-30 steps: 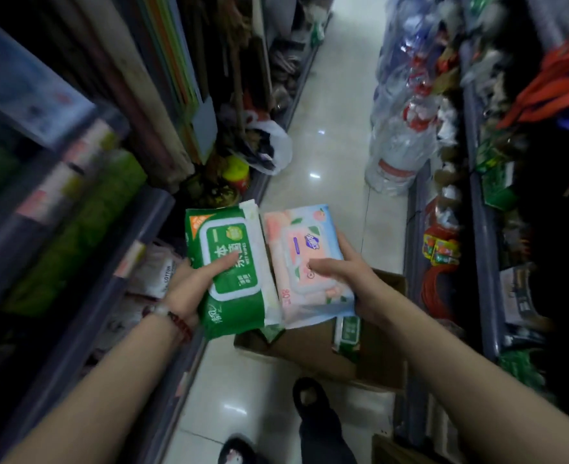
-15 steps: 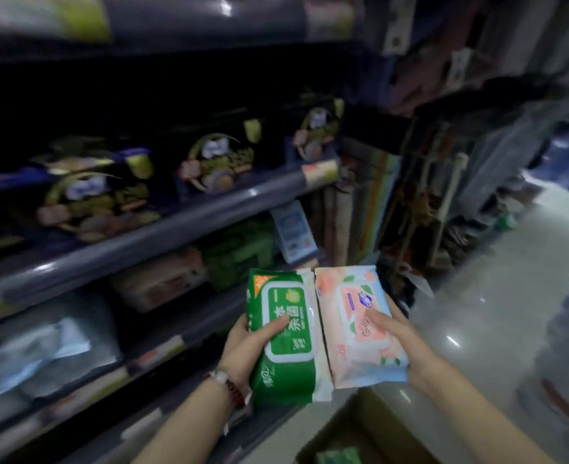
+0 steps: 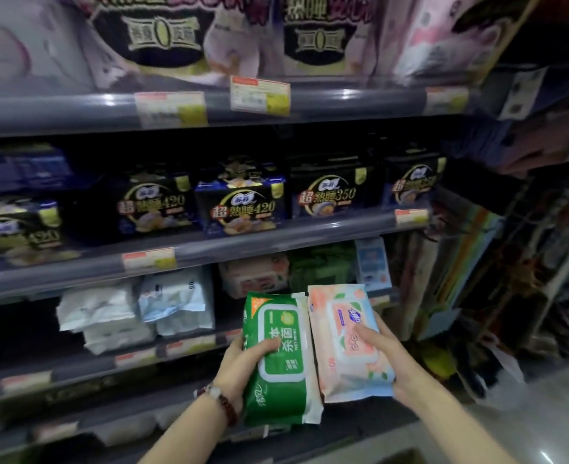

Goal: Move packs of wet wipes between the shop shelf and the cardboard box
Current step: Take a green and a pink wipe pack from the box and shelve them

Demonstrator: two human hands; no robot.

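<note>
- left hand (image 3: 239, 370) was clamped on the green pack (image 3: 281, 360), lower middle of frame
- right hand (image 3: 390, 356) gripped the pink pack (image 3: 343, 339) just beside it
- both in front of the shelf (image 3: 209, 246)

the left hand (image 3: 239, 366) and right hand (image 3: 390, 360) each hold a wet wipes pack in front of the shop shelf (image 3: 209, 246), the left pack (image 3: 281, 360) touching the right pack (image 3: 346, 343) side by side. behind them, on the shelf board, lie more wipes packs (image 3: 256, 276); bagged goods (image 3: 135, 309) sit to their left. boxed packs (image 3: 239, 205) stand on the board above.
</note>
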